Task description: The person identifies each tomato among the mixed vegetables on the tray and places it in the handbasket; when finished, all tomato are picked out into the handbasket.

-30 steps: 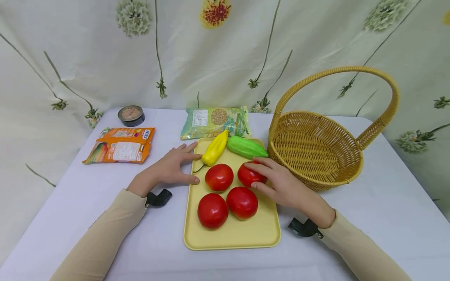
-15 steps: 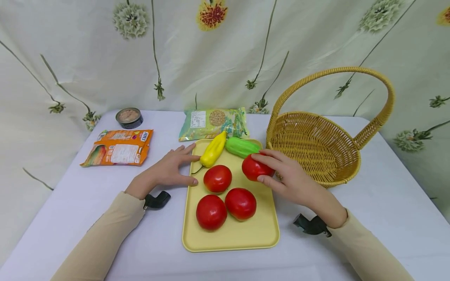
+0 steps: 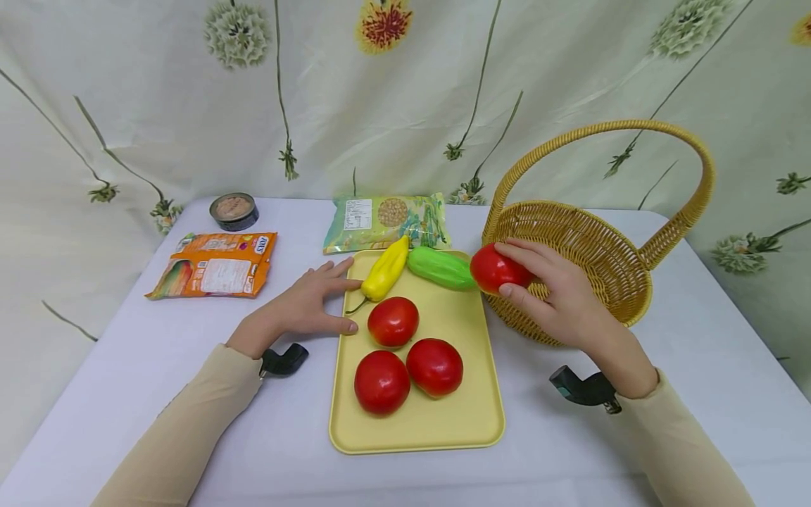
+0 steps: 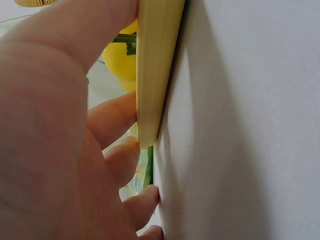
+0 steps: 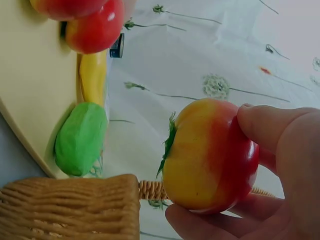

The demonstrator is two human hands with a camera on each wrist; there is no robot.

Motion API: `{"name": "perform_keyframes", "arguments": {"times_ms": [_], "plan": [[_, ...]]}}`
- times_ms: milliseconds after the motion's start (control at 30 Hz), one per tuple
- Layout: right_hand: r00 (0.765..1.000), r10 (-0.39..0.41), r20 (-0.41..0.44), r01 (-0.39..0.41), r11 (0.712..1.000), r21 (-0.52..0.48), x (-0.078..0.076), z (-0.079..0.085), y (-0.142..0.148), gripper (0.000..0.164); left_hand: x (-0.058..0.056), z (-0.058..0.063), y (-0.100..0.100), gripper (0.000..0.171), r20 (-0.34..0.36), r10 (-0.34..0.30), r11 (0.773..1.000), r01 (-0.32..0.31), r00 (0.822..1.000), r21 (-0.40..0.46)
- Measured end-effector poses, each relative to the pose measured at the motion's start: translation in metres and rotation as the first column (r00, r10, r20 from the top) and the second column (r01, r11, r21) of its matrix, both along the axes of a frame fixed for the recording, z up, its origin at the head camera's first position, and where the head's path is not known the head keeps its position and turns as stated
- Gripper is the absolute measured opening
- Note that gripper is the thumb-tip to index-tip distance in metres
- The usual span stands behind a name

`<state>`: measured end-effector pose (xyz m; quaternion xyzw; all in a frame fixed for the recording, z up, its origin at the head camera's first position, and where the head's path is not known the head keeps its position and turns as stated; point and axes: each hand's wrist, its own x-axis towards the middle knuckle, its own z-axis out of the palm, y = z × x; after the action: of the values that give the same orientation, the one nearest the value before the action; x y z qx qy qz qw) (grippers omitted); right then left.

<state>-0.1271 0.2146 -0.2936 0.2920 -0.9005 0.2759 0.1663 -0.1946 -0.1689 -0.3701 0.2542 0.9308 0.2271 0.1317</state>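
Nearest on the desk (image 3: 266, 436), a shallow tray (image 3: 456, 429) bears one fruit (image 3: 382, 382) and another fruit (image 3: 435, 367), side by side and seeming to touch, with a third fruit (image 3: 393, 322) just behind; the raised rim probably helps stop such round things rolling off. At the tray's left edge, the left hand (image 3: 308, 303) is spread wide and grips nothing, fingertips against the rim (lightly, by the look of it), perhaps to steady it.

Across from it, the right hand (image 3: 564, 299) has thumb and fingers on opposite sides of the held fruit (image 3: 497, 269), a sensible grip for something smooth and round. That fruit is off the tray, by the basket's left rim; how high, I cannot tell.

Farther along the tray, a yellow pepper (image 3: 386, 270) slants beside the left rim, and a green gourd (image 3: 441, 268) lies crosswise at the far right corner. The basket (image 3: 624, 282) stands right of the tray, within easy reach. An orange bag (image 3: 222, 267) lies flat at left; behind are a green packet (image 3: 386, 220), a tin (image 3: 234, 210) and a flowered cloth (image 3: 380, 105).
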Motion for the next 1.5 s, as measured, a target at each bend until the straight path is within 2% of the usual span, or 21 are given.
{"name": "perform_keyframes", "arguments": {"times_ms": [500,767,1300,1500], "plan": [[0.995,-0.081,0.049,0.082,0.997,-0.014,-0.016,-0.007,0.015,0.05,-0.001,0.0,0.0,0.078,0.002,-0.002,1.0,0.002,1.0,-0.005],[0.985,-0.15,0.087,0.147,0.989,0.033,-0.025,-0.014,0.02,0.048,0.0,0.0,0.0,0.078,0.005,0.003,1.0,-0.003,1.0,-0.01],[0.973,-0.187,0.138,0.178,0.981,0.075,-0.034,-0.021,0.026,0.049,-0.001,0.0,0.0,0.077,0.004,-0.003,1.0,0.003,1.0,-0.004],[0.958,-0.21,0.197,0.195,0.976,0.096,-0.036,-0.024,0.026,0.05,-0.001,0.0,0.0,0.077,0.006,-0.004,1.0,0.004,1.0,-0.004]]}}
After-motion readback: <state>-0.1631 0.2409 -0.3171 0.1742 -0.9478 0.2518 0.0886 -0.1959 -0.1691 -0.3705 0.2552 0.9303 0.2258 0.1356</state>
